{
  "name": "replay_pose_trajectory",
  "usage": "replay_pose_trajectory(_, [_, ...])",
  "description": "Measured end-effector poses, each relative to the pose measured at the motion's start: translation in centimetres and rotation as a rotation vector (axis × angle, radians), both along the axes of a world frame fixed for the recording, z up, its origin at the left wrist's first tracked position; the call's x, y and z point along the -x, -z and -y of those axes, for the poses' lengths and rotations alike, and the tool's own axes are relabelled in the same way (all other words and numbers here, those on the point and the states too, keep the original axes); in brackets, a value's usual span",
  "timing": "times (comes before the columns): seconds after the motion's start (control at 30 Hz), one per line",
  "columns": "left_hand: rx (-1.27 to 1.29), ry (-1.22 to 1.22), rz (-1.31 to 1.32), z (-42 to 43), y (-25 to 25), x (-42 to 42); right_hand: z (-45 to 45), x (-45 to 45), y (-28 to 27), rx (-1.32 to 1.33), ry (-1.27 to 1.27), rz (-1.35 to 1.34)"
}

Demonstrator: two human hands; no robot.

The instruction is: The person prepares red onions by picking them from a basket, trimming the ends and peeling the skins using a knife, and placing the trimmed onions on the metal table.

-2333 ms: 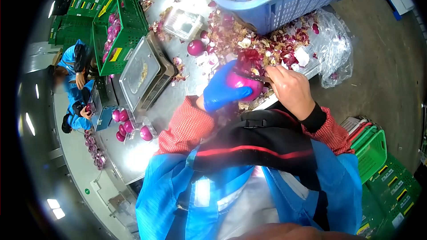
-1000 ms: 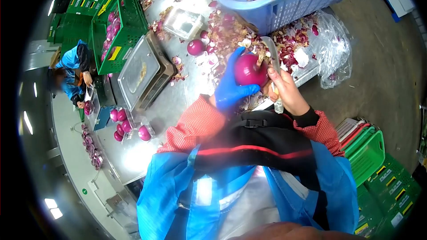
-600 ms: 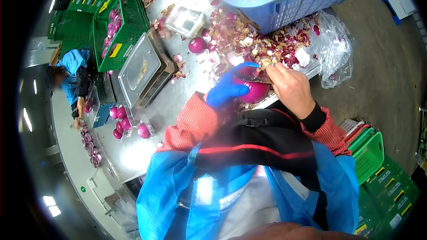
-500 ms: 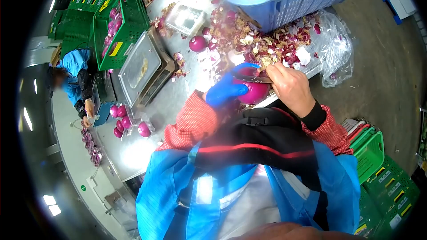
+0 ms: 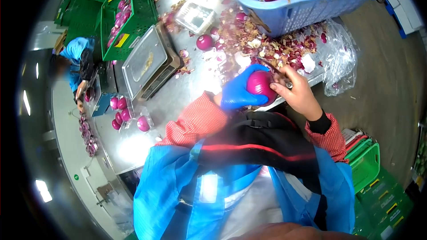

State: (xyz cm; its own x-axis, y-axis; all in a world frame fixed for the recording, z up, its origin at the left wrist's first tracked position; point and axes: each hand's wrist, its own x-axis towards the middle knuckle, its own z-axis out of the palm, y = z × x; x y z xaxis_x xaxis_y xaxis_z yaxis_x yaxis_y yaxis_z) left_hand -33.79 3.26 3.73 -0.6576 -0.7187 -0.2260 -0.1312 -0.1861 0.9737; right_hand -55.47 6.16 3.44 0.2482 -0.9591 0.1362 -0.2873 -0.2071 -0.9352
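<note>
My left hand (image 5: 242, 90), in a blue glove, is wrapped round a large red onion (image 5: 261, 84) near the table's front edge. My right hand (image 5: 294, 90) is bare and closed on a knife (image 5: 272, 67), whose dark blade points up and left beside the onion's top. The right fingertips are close to the onion's right side. Beyond both hands lies a heap of onion skins (image 5: 284, 46) on the metal table (image 5: 171, 102). Another red onion (image 5: 204, 42) rests to the left of the heap, near a clear plastic box (image 5: 195, 17).
A blue basket (image 5: 307, 11) of red onions stands at the back, with clear plastic film (image 5: 340, 58) to its front right. Left are a scale (image 5: 153, 62), a green crate (image 5: 129, 29) and packed onions (image 5: 125, 114). A co-worker (image 5: 78, 58) stands far left.
The onion has turned in my left hand, and its smooth side now shows. My right hand has drawn back slightly from its top with the knife. The whole view has shifted a little.
</note>
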Motion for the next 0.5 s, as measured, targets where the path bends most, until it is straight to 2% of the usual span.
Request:
replay_pose_trajectory(0.03, [-0.067, -0.007, 0.016, -0.2, -0.1, -0.2, -0.1, -0.1, 0.2, -0.034, -0.014, -0.033])
replay_pose_trajectory(0.07, [-0.03, -0.044, 0.039, -0.6, 0.0, -0.3, -0.3, -0.4, 0.5, -0.069, -0.026, -0.068])
replay_pose_trajectory(0.13, [0.042, -0.116, 0.085, -1.4, 0.9, -0.9, -0.8, -1.5, 0.2, -0.03, -0.021, -0.156])
replay_pose_trajectory(0.23, [0.038, -0.314, 0.186, -2.2, 1.6, -3.0, -2.3, -3.7, 0.4, 0.07, -0.089, -0.126])
replay_pose_trajectory(0.27, [0.018, -0.392, 0.207, -2.5, 1.4, -4.2, -2.2, -3.9, 1.0, -0.005, -0.07, -0.097])
replay_pose_trajectory(0.3, [-0.018, -0.464, 0.102, -2.9, 2.2, -5.8, -2.0, -3.8, 1.8, -0.081, -0.05, -0.07])
replay_pose_trajectory(0.33, [0.169, -0.453, 0.35, -3.1, 2.4, -7.8, -1.7, -3.5, 2.5, -0.156, -0.027, -0.042])
replay_pose_trajectory(0.37, [0.235, -0.438, 0.569, -3.5, 2.6, -9.6, -1.4, -2.9, 3.0, -0.26, -0.052, -0.14])
replay_pose_trajectory(0.4, [0.303, -0.413, 0.786, -3.6, 2.9, -11.3, -1.3, -3.1, 3.9, -0.234, -0.052, -0.088])
replay_pose_trajectory(0.47, [0.362, -0.379, 0.947, -4.0, 4.6, -13.8, -1.7, -3.1, 5.7, -0.178, -0.03, 0.012])
replay_pose_trajectory(0.5, [0.361, -0.34, 0.998, -4.1, 5.2, -14.4, -1.6, -3.0, 4.8, -0.205, -0.075, -0.139])
